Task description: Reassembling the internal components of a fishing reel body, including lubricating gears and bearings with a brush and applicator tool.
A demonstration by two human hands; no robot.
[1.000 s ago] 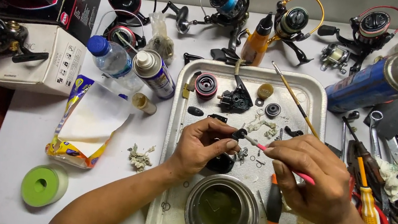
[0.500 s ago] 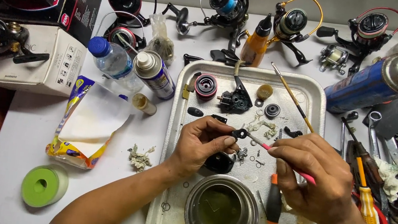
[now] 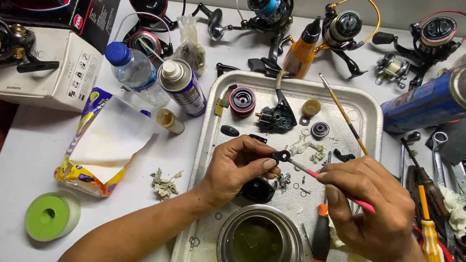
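- Black, small and ring-ended, a reel part (image 3: 281, 155) being pinched between thumb and fingertips of the left hand (image 3: 238, 170), fingers closed on it, lifted just above the metal tray (image 3: 205, 163) — probably so that drips and loose bits are landing in the tray and not on the white table (image 3: 23, 147).
- Gripping a pink-handled brush (image 3: 330, 181) pen-fashion in the right hand (image 3: 373, 216), fingers closed round the handle, bristle tip touching the part; a hold this near the tip likely giving fine control.
- Lying slantwise, the brush's long axis: handle end low and toward the right wrist, tip pointing up and left toward the left thumb.
- Pointing its ring end rightward to meet the brush, the part, its short body running back into the left fingers.
- Sitting just below both hands, a steel bowl (image 3: 258, 250) of greenish liquid, near enough for dipping, as a judgement.
- Resting beside the right hand's heel, an orange-and-black screwdriver (image 3: 321, 234); beyond the knuckles, a long wooden brush (image 3: 343, 114) lying diagonally on the tray.
- Scattered ahead of the fingertips, a red-rimmed spool (image 3: 242, 101), a dark reel body (image 3: 278, 117) and small washers.
- Standing well left of the left hand, a spray can (image 3: 184, 86) and a plastic bottle (image 3: 133, 71); near the left forearm, a green tape roll (image 3: 50, 216).
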